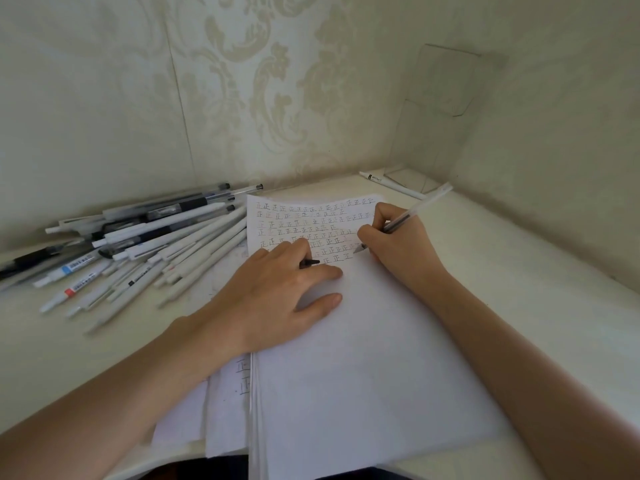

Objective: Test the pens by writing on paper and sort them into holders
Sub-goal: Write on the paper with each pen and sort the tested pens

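loose sheets: lying nearest, sticking out from under the stack, below and left of the left grip's wrist
paper: top sheet lying on the tabletop, running under both grips; near half blank
left grip: released, fingers straight, pressing flat on the paper
black piece: small, poking out between two left-grip fingers; can't tell if it is being pinched
right grip: clenching around the clear pen, writing hold, just right of the left grip's fingertips
clear pen: tip touching the paper between the two grips, barrel tilting up and away to the right past the knuckles
written rows: repeating marks filling the far part of the paper, just beyond both grips
pen pile: many white, black and clear pens lying loose on the tabletop, left of the left grip, some overlapping
white pen: lying alone, beyond the right grip, near the corner
clear holder: transparent box standing in the far corner, beyond the right grip, just beside the white pen
wall: patterned paper, sitting behind everything
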The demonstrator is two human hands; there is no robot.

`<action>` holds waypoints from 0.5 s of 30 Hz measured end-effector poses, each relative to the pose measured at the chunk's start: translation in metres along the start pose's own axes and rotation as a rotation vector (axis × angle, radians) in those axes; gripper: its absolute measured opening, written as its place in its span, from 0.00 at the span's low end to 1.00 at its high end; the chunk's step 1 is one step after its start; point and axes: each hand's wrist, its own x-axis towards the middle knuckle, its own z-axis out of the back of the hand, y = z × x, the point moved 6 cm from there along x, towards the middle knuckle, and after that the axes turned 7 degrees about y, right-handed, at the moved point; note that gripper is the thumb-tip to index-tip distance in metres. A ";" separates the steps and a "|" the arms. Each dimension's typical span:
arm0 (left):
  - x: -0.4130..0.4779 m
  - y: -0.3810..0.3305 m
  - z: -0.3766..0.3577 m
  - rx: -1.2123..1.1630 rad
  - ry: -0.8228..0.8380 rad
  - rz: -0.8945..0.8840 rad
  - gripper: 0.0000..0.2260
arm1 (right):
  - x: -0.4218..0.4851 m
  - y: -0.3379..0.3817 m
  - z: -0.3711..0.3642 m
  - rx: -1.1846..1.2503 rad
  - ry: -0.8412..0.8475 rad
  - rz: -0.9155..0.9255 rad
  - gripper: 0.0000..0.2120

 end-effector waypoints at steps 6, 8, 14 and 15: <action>0.001 0.002 -0.002 0.004 0.011 0.041 0.27 | 0.001 -0.001 0.001 -0.013 -0.010 0.032 0.13; 0.001 0.002 -0.002 0.011 0.018 0.046 0.27 | 0.001 -0.003 0.002 -0.018 -0.007 0.022 0.12; 0.000 0.002 -0.001 0.014 0.034 0.058 0.30 | 0.003 -0.004 0.001 -0.003 -0.018 0.019 0.17; 0.000 0.002 -0.001 0.011 0.033 0.058 0.30 | 0.003 -0.003 0.001 -0.005 -0.020 0.022 0.17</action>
